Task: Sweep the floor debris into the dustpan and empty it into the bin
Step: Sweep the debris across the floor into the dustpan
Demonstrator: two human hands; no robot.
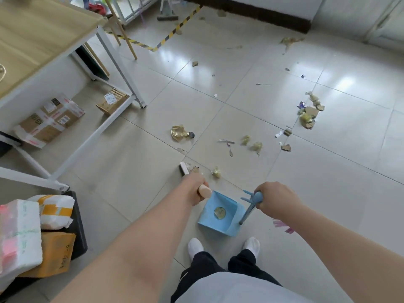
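The floor (328,193) is of pale glossy tiles. On it lie many scattered scraps (255,146): a crumpled gold wrapper (179,132) near the middle, a heap of cardboard pieces (310,112) at the right. A blue dustpan (218,226) stands on it, near the head of a broom (183,168). Yellow-black tape (172,33) is stuck on the tiles far behind

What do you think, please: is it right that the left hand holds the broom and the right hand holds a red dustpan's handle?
Not quite: the head view shows a blue dustpan, not red. The left hand holds the broom and the right hand its handle.
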